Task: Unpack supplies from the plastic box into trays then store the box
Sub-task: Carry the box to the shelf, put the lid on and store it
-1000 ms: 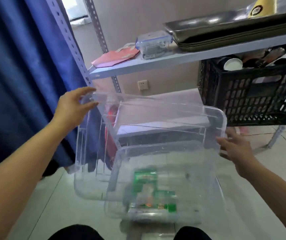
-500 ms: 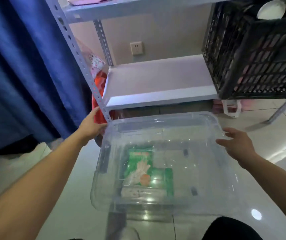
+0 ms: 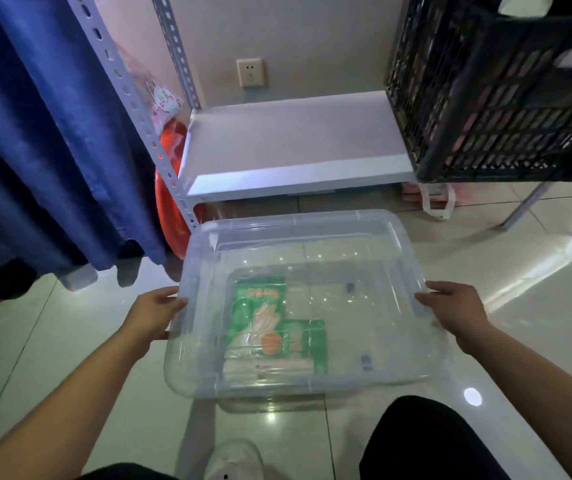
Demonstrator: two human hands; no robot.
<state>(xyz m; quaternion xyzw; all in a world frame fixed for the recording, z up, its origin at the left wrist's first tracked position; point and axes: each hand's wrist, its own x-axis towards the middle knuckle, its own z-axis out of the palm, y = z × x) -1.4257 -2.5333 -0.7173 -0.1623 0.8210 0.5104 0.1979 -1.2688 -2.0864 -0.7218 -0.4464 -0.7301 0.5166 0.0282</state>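
Observation:
A clear plastic box (image 3: 374,237) sits level just above the tiled floor in front of me, open side up. Through it shows a green packet of gloves (image 3: 270,323) lying at its bottom, left of middle. My left hand (image 3: 154,311) grips the box's left rim. My right hand (image 3: 451,306) holds the right rim, fingers over the edge. The box's far edge lies just in front of the low white shelf (image 3: 295,143).
A black slatted crate (image 3: 496,98) stands on the shelf's right end. A perforated metal upright (image 3: 139,112) and a blue curtain (image 3: 35,133) are at left, with an orange item (image 3: 170,202) behind the upright. My knees and white shoe (image 3: 232,459) are below.
The box has come down from a tilted, raised position to level and low near the floor. Both hands slid back along the rims toward me. The view has dipped downward.

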